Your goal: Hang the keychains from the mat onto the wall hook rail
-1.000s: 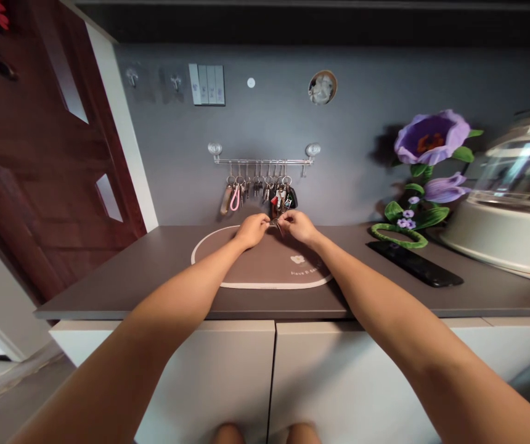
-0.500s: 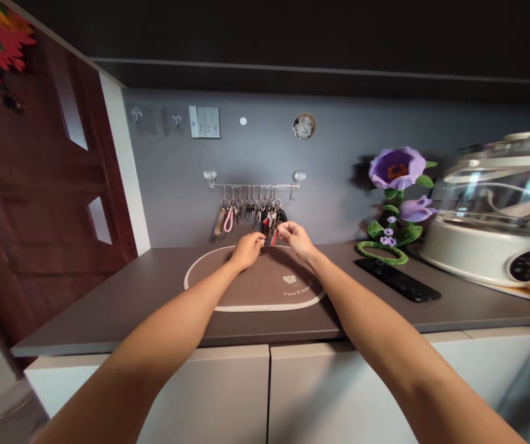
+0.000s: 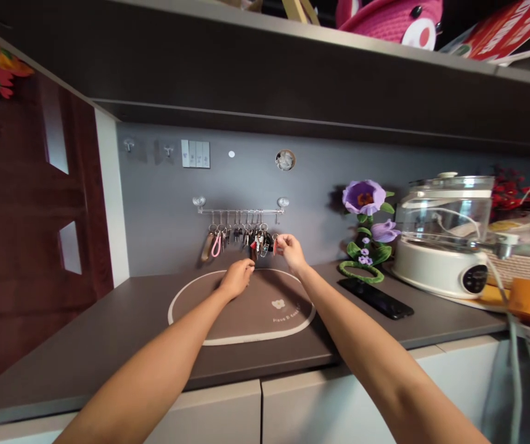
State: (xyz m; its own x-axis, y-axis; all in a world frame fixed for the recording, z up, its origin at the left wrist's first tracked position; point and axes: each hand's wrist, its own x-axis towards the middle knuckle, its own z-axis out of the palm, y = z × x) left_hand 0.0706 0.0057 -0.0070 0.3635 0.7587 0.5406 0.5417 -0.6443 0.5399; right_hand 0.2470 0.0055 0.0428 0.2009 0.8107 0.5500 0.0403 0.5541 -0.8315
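Head view shows the right hand [image 3: 289, 251] up by the wall, fingers pinched on a small red key tag [image 3: 275, 245] at the right end of the bunch of keys [image 3: 256, 240]. The keys hang from a silver rail [image 3: 240, 211] on the grey wall. The left hand [image 3: 237, 277] is lower, loosely curled and holding nothing, just over the far edge of the brown oval mat [image 3: 228, 317]. A black phone [image 3: 376, 298] lies on the counter beside a purple flower [image 3: 364, 197] and a white cooker [image 3: 440, 271].
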